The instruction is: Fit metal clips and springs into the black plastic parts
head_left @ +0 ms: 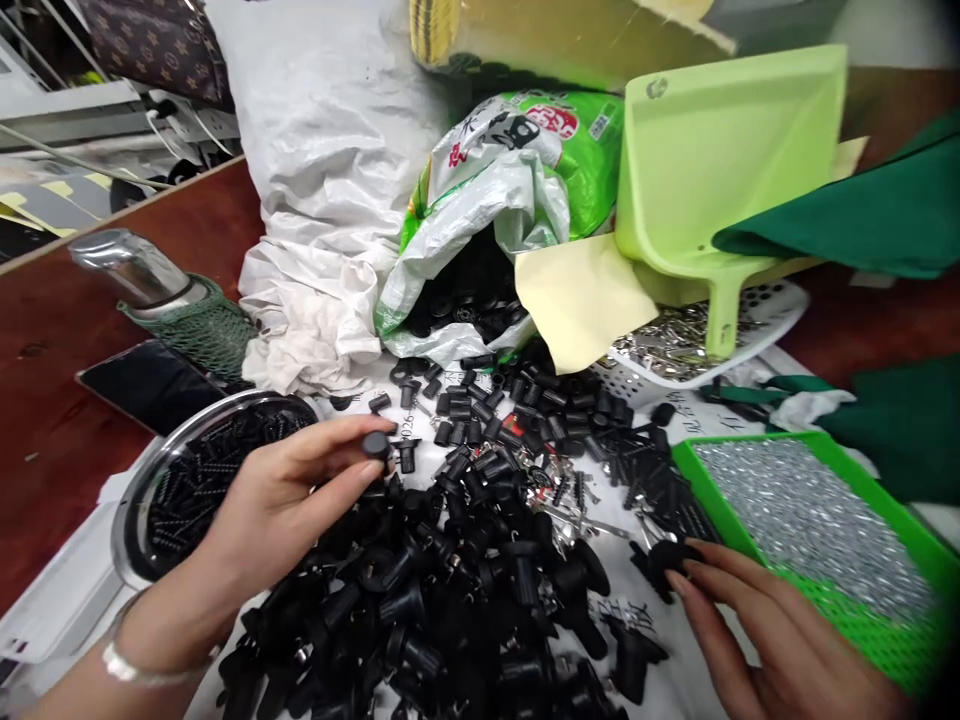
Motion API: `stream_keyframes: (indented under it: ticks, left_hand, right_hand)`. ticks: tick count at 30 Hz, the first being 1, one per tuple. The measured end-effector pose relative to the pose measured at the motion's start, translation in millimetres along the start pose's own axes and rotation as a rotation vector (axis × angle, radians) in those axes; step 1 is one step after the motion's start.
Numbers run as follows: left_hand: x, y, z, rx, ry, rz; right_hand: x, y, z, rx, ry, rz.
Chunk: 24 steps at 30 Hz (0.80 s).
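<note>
My left hand [289,490] pinches a small black round cap [376,446] between thumb and fingers, above the left edge of a heap of black plastic parts [450,600]. To the right of the heap, my right hand [772,620] has its thumb and fingertips closed on a black plastic piece [661,566], whose exact kind I cannot make out. Short black sleeves [480,405] lie scattered behind the heap. Thin metal contacts [574,515] are spread between the sleeves and my right hand.
A metal bowl of black screw-like pieces [202,480] stands at left. On the right are a green tray [686,460] of small silvery parts and a white basket [780,305] of metal pieces under a light-green dustpan [727,160]. An opened bag [480,200] holds black parts.
</note>
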State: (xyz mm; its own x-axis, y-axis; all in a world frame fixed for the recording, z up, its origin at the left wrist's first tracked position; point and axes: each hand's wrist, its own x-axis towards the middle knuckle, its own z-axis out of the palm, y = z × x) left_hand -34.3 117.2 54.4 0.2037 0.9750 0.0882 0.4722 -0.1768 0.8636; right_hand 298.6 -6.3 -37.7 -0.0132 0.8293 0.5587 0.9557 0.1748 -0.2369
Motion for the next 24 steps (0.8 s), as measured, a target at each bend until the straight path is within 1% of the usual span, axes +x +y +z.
stream_keyframes:
  ticks: [3, 5, 6, 8, 10, 12, 14, 15, 17, 18, 21, 24]
  left_hand:
    - [-36, -5, -7.4, -0.257, 0.111, -0.179]
    - [-55, -12, -8.3, -0.467, 0.188, -0.286]
    - [-63, -15, -6.9, -0.585, 0.205, -0.312]
    - [-74, -19, 0.1, -0.803, 0.206, -0.359]
    - [-82, -18, 12.3, -0.969, 0.167, -0.423]
    - [-89, -14, 28.6, -1.087, 0.094, -0.511]
    - [-95, -7, 46.7, -1.168, 0.010, -0.560]
    - [-97, -3, 55.7, -1.193, -0.041, -0.573]
    - [-101, 4, 71.5, -1.228, -0.111, -0.570]
    - [-103, 7, 77.7, -1.235, -0.126, -0.567]
    - [-107, 11, 88.5, -1.240, -0.119, -0.533]
    - [-112, 8, 90.8, -1.225, -0.062, -0.481]
  right_hand:
    - [-4, -7, -4, -0.134, -0.048, -0.156]
    - [-9, -9, -4, -0.151, -0.062, -0.190]
    - [-12, -10, -4, -0.161, -0.071, -0.185]
    - [-16, -10, -5, -0.210, -0.100, -0.144]
    - [-17, -12, -10, -0.279, -0.123, -0.119]
    - [-14, -19, -18, -0.311, -0.089, -0.130]
    - [-7, -35, -25, -0.241, -0.018, -0.184]
    - [-2, -45, -28, -0.140, -0.006, -0.247]
    - [6, -71, -29, 0.059, -0.028, -0.378]
    - [9, -84, -27, 0.126, -0.055, -0.423]
    - [14, -115, -16, 0.248, -0.094, -0.420]
    - [16, -129, -7, 0.313, -0.104, -0.396]
